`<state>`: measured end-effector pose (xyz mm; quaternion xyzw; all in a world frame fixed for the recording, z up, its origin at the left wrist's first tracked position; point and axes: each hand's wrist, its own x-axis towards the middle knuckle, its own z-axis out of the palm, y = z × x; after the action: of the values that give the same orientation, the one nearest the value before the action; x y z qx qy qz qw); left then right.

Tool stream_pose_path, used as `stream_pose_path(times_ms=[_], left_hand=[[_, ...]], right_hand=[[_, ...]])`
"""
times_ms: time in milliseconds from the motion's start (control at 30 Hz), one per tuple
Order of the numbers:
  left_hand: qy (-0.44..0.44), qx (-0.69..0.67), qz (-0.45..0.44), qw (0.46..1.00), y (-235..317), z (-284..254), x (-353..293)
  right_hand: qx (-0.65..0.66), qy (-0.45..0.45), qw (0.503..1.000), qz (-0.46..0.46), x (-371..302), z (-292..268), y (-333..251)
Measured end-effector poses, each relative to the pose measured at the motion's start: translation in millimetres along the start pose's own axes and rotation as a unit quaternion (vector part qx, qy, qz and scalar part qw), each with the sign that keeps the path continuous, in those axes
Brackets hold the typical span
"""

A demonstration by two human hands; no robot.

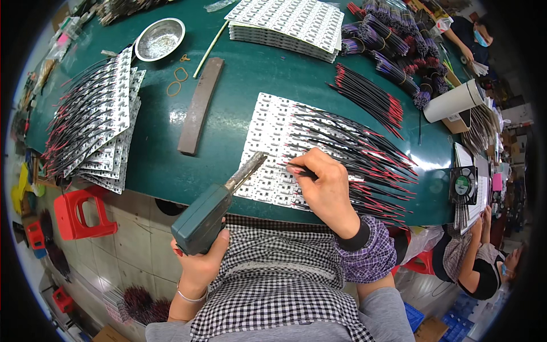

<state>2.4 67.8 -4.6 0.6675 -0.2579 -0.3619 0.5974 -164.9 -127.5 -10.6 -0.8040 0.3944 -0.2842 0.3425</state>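
A white circuit-board panel (268,125) lies on the green table in front of me, with rows of small dark parts. Many black wires (364,151) with red ends fan out to the right from its right half. My left hand (200,262) is closed round the handle of a dark green soldering gun (200,219), its worn metal tip pointing up and right over the panel. My right hand (329,188) pinches black wire at the panel's middle, close to the gun's tip. The fingers hide where that wire meets the board.
Wired panels (122,97) are stacked at the left, below a metal bowl (160,39). A brown bar (200,108) and rubber bands (178,81) lie mid-table. Bare panels (285,25), loose wires (370,97), wire bundles (393,40) and a small fan (463,185) stand beyond. Co-workers sit at right.
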Motion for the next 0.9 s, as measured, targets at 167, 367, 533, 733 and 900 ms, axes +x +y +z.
stream_pose_path(times_ms=[167,367,533,733,900], left_hand=[[0.003,0.002,-0.007,1.000,3.6,3.0,-0.1],[0.008,0.006,0.005,1.000,3.9,1.2,0.2],[0.011,0.005,0.010,1.000,-1.7,-1.5,-0.1],[0.007,-0.008,0.004,1.000,2.2,2.9,-0.6],[-0.001,0.014,-0.001,1.000,1.8,3.9,-0.4]], right_hand=[[-0.029,-0.004,1.000,-0.001,1.1,1.4,1.0],[0.001,0.005,1.000,-0.004,-0.2,0.9,-2.1],[0.019,0.006,1.000,0.018,-1.6,0.7,-4.3],[-0.015,0.008,1.000,-0.009,1.2,4.8,-0.3],[-0.029,0.020,0.999,0.016,2.8,8.3,1.2]])
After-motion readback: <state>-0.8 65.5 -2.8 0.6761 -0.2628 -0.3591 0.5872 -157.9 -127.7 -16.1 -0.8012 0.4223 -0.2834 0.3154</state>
